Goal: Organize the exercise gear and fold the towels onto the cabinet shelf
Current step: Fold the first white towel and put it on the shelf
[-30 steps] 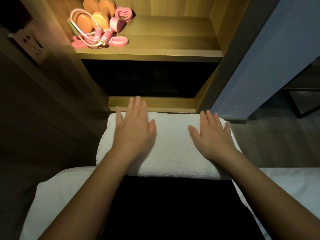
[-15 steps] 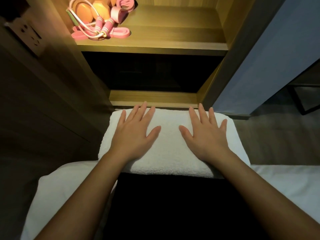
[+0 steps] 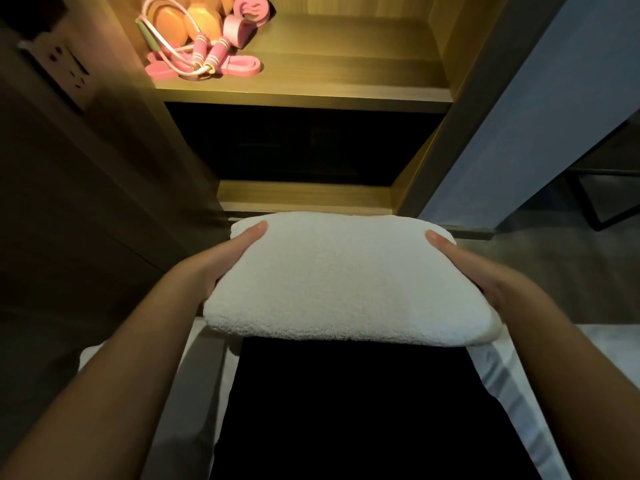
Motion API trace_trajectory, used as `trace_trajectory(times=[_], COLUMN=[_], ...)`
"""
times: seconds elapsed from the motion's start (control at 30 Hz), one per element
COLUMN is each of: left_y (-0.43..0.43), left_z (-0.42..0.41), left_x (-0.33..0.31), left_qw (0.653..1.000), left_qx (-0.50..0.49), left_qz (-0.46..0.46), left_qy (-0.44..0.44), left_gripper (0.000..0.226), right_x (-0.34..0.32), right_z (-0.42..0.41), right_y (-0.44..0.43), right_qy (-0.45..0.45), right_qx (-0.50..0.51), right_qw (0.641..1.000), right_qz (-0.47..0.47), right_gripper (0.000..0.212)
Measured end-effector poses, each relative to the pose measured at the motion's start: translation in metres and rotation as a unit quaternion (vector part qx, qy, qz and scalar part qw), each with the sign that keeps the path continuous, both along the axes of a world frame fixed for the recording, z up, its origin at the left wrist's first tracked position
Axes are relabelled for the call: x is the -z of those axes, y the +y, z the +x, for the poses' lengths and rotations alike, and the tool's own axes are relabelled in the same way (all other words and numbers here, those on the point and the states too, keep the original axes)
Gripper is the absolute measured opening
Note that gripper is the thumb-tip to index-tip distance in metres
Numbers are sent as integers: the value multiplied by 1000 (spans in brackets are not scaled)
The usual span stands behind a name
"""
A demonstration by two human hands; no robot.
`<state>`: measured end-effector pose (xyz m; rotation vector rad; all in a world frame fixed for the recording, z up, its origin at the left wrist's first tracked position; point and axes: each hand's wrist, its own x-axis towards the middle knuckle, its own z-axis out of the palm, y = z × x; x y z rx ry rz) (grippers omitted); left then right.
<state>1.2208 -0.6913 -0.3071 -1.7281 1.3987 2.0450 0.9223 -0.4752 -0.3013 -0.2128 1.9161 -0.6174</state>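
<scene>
Both hands have left the top of the folded white towel [image 3: 346,278], where they lay flat half a second ago, and have gone to its two short ends.

- Left hand [image 3: 225,261]: grips the left end. Thumb lies on top near the far left corner; the fingers pass under the towel, out of sight.
- Right hand [image 3: 485,275]: grips the right end the same way, thumb on top near the far right corner, fingers hidden below.
- Towel: thick, held level between the hands in front of the cabinet. Far edge sits just before the low wooden ledge [image 3: 304,195]; near edge overhangs a black cloth [image 3: 346,410]. Shadow falls beneath the left end. Not yet on any shelf.
- White bedding [image 3: 502,368] shows on either side of the black cloth.
- Lit upper shelf [image 3: 346,74]: gear is bunched in its left rear corner. A jump rope [image 3: 207,53] with pink handles lies across a flat pink band [image 3: 242,67]. Orange rounded pieces [image 3: 194,19] sit behind; cannot tell what they are. A pink curled piece [image 3: 249,12] is at the right of the bunch. The right part of that shelf is bare wood.
- The compartment under the lit shelf is dark; contents unreadable.
- Wall socket [image 3: 65,67] on the dark panel left of the cabinet. Grey-blue panel [image 3: 536,116] to the right.
</scene>
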Motion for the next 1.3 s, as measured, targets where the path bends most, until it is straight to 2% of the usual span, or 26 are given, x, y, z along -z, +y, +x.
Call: trace_trajectory(times=[0.07, 0.13, 0.27, 0.37, 0.47, 0.6, 0.73, 0.8, 0.83, 0.87, 0.93, 0.97, 1.0, 1.03, 1.13, 1.2, 1.23, 1.3], left_y=[-4, -7, -6, -10, -17, -31, -35, -34, -34, -31, -15, -3, 10, 24, 50, 60, 64, 71], left_z=[2, 2, -2, -4, -9, -25, -32, -34, -35, -36, -36, -36, -35, -33, -32, -39, -43, -53], left_x=[-3, -7, -9, -13, -18, -18, -12, -13, -15, -19, -29, -34, -36, -36, -23, -11, -8, -6], left_qw=[999, 999, 999, 998, 995, 987, 991, 983, 962, 922, 799, 752, 720, 704, 640, 598, 588, 581], left_qx=[29, 22, -13, -41, -42, -60, -38, -9, 20, 57, 140, 193, 256, 318, 444, 473, 471, 449], left_qz=[-22, -35, -5, -6, -51, -145, -129, -174, -256, -366, -574, -626, -643, -635, -624, -637, -645, -667], left_qy=[-9, -10, 29, 53, 76, 32, -25, -62, -91, -117, -109, -76, -43, -24, -65, -115, -130, -129], left_gripper=[84, 86, 101, 92, 78, 64, 73, 77, 75, 66, 38, 31, 34, 43, 79, 96, 98, 87], right_x=[-1, -1, -3, -4, -6, -15, -6, 0, 1, -1, -7, -10, -12, -11, -4, 1, 2, -1], right_z=[-2, -7, -13, -16, -23, -39, -39, -41, -43, -43, -30, -17, -2, 14, 43, 47, 49, 53], right_y=[3, 2, 4, 3, -8, -31, -44, -45, -46, -45, -41, -37, -30, -23, -8, -9, -11, -13], right_qy=[4, 34, -56, -90, -24, 34, 53, 117, 175, 252, 413, 454, 461, 451, 463, 496, 506, 508], right_qx=[-16, 4, 66, 88, 98, 82, 35, -10, -46, -92, -184, -219, -261, -309, -448, -479, -479, -472], right_qw=[1000, 999, 994, 984, 985, 990, 997, 992, 981, 959, 880, 842, 815, 797, 738, 708, 703, 707], right_qz=[7, -15, -72, -129, -137, -113, -51, -54, -74, -94, -145, -191, -235, -257, -199, -150, -139, -141], right_gripper=[76, 74, 70, 64, 64, 61, 69, 75, 74, 70, 52, 43, 40, 45, 86, 97, 99, 96])
